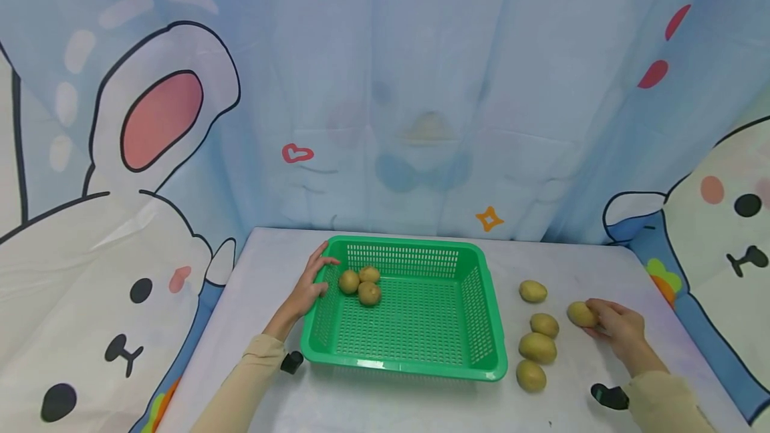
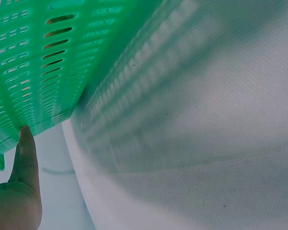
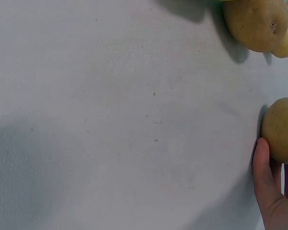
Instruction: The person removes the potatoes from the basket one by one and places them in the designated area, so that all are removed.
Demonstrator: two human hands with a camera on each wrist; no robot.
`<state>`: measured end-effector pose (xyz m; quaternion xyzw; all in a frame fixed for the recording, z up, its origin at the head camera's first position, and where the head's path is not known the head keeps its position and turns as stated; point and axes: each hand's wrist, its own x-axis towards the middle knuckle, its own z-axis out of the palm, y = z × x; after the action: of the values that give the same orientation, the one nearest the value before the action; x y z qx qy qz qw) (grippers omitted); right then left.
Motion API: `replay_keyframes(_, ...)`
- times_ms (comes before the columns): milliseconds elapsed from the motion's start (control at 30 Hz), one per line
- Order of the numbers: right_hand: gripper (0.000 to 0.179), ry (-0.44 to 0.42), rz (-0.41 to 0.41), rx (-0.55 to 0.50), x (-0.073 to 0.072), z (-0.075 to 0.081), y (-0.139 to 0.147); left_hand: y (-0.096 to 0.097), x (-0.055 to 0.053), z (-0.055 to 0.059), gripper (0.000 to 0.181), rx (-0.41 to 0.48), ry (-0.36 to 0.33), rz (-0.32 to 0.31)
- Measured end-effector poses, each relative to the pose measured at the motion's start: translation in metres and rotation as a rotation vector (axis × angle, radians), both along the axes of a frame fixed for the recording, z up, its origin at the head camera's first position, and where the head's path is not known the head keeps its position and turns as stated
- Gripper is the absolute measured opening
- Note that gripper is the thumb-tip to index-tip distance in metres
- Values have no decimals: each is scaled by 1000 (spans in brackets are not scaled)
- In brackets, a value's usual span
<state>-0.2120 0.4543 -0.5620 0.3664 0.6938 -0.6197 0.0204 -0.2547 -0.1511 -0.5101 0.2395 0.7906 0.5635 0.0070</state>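
A green plastic basket [image 1: 421, 329] with slotted walls stands on the table, three potatoes [image 1: 369, 293] grouped at its left inside. My left hand [image 1: 307, 291] grips the basket's left rim, fingers over the edge; in the left wrist view a digit [image 2: 27, 158] lies against the outer wall. On the right, my right hand [image 1: 622, 331] holds a potato [image 1: 581, 314] between thumb and fingers, low over the table. The right wrist view shows that potato [image 3: 282, 129] at its right edge, partly cut off by the frame.
Several loose potatoes [image 1: 537, 348] lie in a rough column between the basket and my right hand. White cloth covers the table [image 1: 445, 409]. Behind it hangs a blue curtain [image 1: 421, 85] printed with cartoon animals.
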Motion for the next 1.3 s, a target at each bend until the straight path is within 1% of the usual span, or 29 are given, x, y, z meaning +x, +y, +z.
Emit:
replay_keyframes(100, 57, -1, -6, 17, 0, -1, -1, 0, 0, -1, 56, 1, 4, 0)
replay_keyframes(167, 59, -11, -4, 26, 0, 0, 1, 0, -1, -2, 56, 0, 5, 0)
replay_keyframes(300, 59, -20, 54, 65, 0, 5, 6, 1, -2, -2, 55, 1, 4, -2)
replay_keyframes(433, 61, 32, 125, 119, 0, 14, 10, 1, -1, -2, 55, 11, 0, -7)
replay_keyframes(533, 61, 78, 131, 146, -1, 24, 9, 1, -1, -1, 54, 15, 3, -10)
replay_keyframes(633, 64, 89, 137, 187, -5, 34, 1, 0, 0, 0, 54, 16, 8, -11)
replay_keyframes(700, 67, 83, 150, 211, -8, 42, -7, 0, 1, 1, 54, 19, 8, -11)
replay_keyframes(800, 73, 68, 194, 212, -14, 54, -23, 0, 1, 1, 55, 17, 4, -10)
replay_keyframes(867, 74, 68, 239, 178, -17, 63, -34, 0, 0, 0, 55, 13, 2, -6)
replay_keyframes(967, 74, 84, 332, 142, -21, 73, -53, 0, -1, -1, 56, 7, -1, -1)
replay_keyframes(1033, 73, 106, 394, 126, -24, 80, -65, -1, -2, -1, 56, 4, -4, 0)
replay_keyframes(1133, 70, 140, 460, 158, -29, 91, -87, -1, -2, -2, 56, 5, -7, -3)
replay_keyframes(1233, 66, 203, 491, 158, -36, 102, -110, 0, -1, 0, 56, 9, -8, -6)
replay_keyframes(1300, 63, 252, 512, 133, -40, 111, -127, 0, -1, 1, 55, 9, -11, -4)
